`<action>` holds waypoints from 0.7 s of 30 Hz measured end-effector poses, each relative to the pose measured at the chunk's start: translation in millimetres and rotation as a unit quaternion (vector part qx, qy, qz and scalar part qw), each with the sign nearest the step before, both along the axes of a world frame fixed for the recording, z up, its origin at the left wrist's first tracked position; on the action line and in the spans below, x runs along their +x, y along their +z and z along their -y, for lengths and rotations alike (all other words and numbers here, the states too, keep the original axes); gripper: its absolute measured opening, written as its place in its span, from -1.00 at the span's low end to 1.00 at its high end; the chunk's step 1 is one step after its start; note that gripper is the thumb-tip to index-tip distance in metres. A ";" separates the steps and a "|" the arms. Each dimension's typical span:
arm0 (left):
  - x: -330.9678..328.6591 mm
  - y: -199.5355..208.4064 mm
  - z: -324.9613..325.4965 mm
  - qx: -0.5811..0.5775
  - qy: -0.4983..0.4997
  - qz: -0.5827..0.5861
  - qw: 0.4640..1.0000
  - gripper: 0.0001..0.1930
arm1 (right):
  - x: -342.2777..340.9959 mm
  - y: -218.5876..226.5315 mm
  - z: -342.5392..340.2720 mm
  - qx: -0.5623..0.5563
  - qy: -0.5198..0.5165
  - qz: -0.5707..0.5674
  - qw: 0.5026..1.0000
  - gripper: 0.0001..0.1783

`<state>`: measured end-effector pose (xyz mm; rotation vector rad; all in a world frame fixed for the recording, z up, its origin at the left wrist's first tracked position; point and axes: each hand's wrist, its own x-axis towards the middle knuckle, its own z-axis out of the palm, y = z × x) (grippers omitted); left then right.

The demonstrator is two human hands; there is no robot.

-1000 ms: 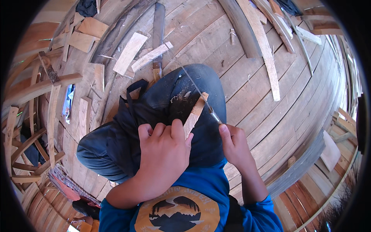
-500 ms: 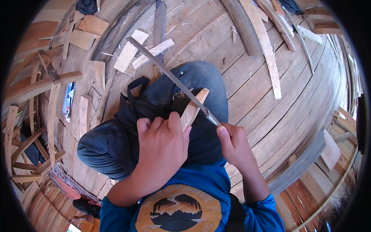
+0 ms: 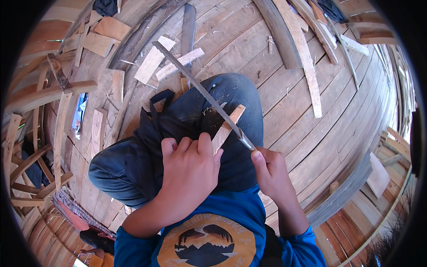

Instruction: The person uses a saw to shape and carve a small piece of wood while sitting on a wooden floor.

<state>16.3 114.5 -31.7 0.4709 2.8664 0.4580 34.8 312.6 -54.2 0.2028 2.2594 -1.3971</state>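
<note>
A short, pale wooden block (image 3: 221, 136) slants up from my lap, its lower end gripped between the thumb and fingers of my left hand (image 3: 189, 167). My right hand (image 3: 273, 173) is closed around the handle end of a long machete (image 3: 195, 85), just behind its shiny metal collar. The blade crosses over the upper part of the block and points to the far left. Whether its edge bites into the wood I cannot tell. Most of the handle is hidden in my fist.
I sit cross-legged on a plank floor (image 3: 284, 129), with shavings on my dark trousers (image 3: 242, 95). Cut wood pieces (image 3: 154, 60) lie beyond my knees. Curved timber ribs (image 3: 42, 100) stand at the left, and long boards (image 3: 302, 58) lie at the far right.
The whole view has shifted slightly. Both hands keep their grips, and the machete lies across the block in nearly the same place.
</note>
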 end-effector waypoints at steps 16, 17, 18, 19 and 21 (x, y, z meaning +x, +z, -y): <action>3.0 4.8 -1.7 0.009 0.006 0.040 0.999 -0.75 | 10.4 -17.8 -12.4 0.028 -0.021 -0.002 0.999 -0.44; 7.6 5.1 -1.1 0.005 0.002 0.052 0.999 -0.75 | 8.3 -9.1 -5.3 0.023 -0.006 -0.005 1.000 -0.44; 8.8 2.7 -1.1 0.008 0.006 0.028 1.000 -0.76 | 7.2 -10.0 -3.2 0.028 -0.008 -0.006 1.000 -0.44; 10.4 -2.2 -0.1 0.010 0.011 0.004 1.000 -0.76 | 6.6 -12.3 -2.2 0.033 -0.010 -0.007 0.999 -0.44; 11.6 -6.2 2.1 0.014 0.016 -0.025 0.999 -0.75 | 3.4 -30.2 -11.4 0.083 -0.029 0.008 0.996 -0.44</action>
